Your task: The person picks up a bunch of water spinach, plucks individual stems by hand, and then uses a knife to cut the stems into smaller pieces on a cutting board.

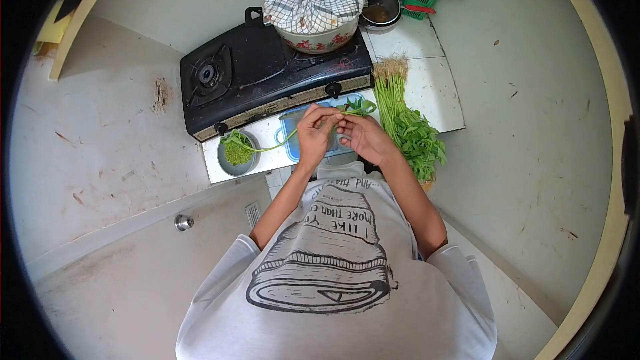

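Observation:
A long leafy green stem (282,142), which looks like water spinach, runs through my hands. My left hand (316,135) pinches it with thumb and fingertips, and its thin end trails left toward the grey bowl. My right hand (369,139) has its fingers curled at the leafy end, close beside the left fingertips. Both hands are above a blue-rimmed tray or board (291,149), mostly hidden by them. The grey bowl (222,165) holds green leaves and cut pieces (237,153). To the right lies a large bundle of rooted leafy stems (393,102).
A black two-burner gas stove (260,70) stands behind the hands. On it sits a floral pot (313,43) covered by a checked cloth (313,0). A dark pan (381,12) and a green utensil basket (420,3) are at the back right. Walls flank the white tiled counter (443,93).

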Tool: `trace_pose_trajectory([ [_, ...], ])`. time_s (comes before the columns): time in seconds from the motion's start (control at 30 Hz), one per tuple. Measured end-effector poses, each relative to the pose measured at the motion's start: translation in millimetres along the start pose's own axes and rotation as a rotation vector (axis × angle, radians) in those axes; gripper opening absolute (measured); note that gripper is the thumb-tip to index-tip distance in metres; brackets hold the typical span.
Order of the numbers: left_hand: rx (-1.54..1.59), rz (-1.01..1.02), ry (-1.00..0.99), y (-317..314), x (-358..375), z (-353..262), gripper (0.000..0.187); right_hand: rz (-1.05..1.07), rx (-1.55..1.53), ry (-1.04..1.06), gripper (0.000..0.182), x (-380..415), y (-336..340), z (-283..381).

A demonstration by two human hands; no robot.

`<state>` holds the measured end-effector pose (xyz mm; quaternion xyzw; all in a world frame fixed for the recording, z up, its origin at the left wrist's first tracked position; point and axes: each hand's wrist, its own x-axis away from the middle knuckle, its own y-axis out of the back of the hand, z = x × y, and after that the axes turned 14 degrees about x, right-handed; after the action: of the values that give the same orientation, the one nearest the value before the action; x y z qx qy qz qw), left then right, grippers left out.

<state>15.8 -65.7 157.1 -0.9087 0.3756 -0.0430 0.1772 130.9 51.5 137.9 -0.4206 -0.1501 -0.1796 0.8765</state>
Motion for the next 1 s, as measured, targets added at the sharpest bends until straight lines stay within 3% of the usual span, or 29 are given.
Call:
trace_pose_trajectory([
  [0.07, -0.039, 0.024, 0.026, 0.5, -0.8, -1.5, 0.008, -0.004, -0.021, -0.037, 0.013, 0.0, 3.0, -5.1],
  [0.27, -0.024, 0.102, 0.163, -1.4, -8.2, 5.5, 0.015, -0.282, 0.298, 0.211, 0.013, 4.4, 3.2, -4.1],
  [0.67, -0.155, 0.245, 0.41, 20.4, -8.6, 14.4, 0.016, -0.339, 0.522, 0.241, 0.022, 4.0, 21.6, -10.1],
  [0.87, 0.19, 0.022, 0.533, 28.6, -8.0, 12.9, 0.015, -0.379, 0.704, 0.123, 0.021, 1.4, 40.6, -11.9],
  [1.0, 0.394, -0.09, 0.579, 32.3, -9.4, 0.0, 0.015, -0.352, 1.1, 0.261, 0.016, -3.9, 89.5, -37.3],
])
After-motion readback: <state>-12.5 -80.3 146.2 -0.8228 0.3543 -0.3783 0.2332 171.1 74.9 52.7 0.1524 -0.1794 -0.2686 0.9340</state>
